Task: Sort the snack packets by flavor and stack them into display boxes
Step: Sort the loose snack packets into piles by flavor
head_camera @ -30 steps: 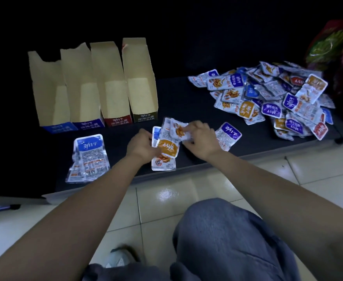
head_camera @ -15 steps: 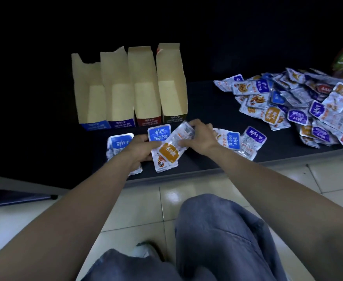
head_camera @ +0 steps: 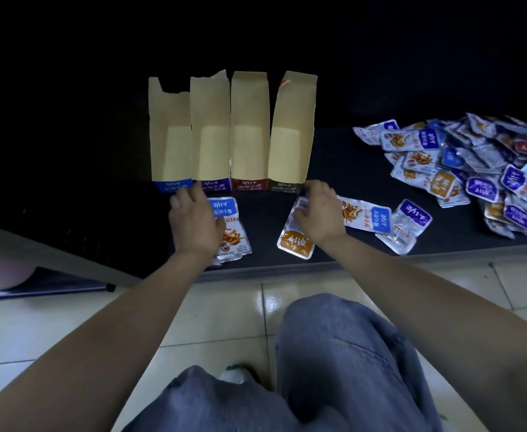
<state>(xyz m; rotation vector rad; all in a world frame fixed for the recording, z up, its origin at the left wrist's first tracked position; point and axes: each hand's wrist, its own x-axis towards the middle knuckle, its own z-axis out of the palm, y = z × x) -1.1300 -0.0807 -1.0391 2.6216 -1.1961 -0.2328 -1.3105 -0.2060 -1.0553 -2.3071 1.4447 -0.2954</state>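
Four open cardboard display boxes stand in a row on the dark shelf: blue-fronted (head_camera: 169, 145), purple-fronted (head_camera: 210, 141), red-fronted (head_camera: 249, 141) and brown-fronted (head_camera: 291, 141). My left hand (head_camera: 193, 224) lies flat on a small stack of blue-label packets (head_camera: 231, 232) in front of the blue and purple boxes. My right hand (head_camera: 318, 213) rests with curled fingers on an orange-label packet (head_camera: 295, 241) below the brown box. A blue-label packet (head_camera: 368, 216) and a purple-label packet (head_camera: 407, 224) lie just right of that hand.
A large loose pile of mixed packets (head_camera: 474, 169) covers the shelf's right end. The shelf's front edge (head_camera: 287, 269) runs just below the hands, above a tiled floor. My grey-trousered knees fill the bottom of the view.
My hands have parted. The left moved the blue packet onto the blue stack; the right set the orange packet down below the brown box. The camera swung left.
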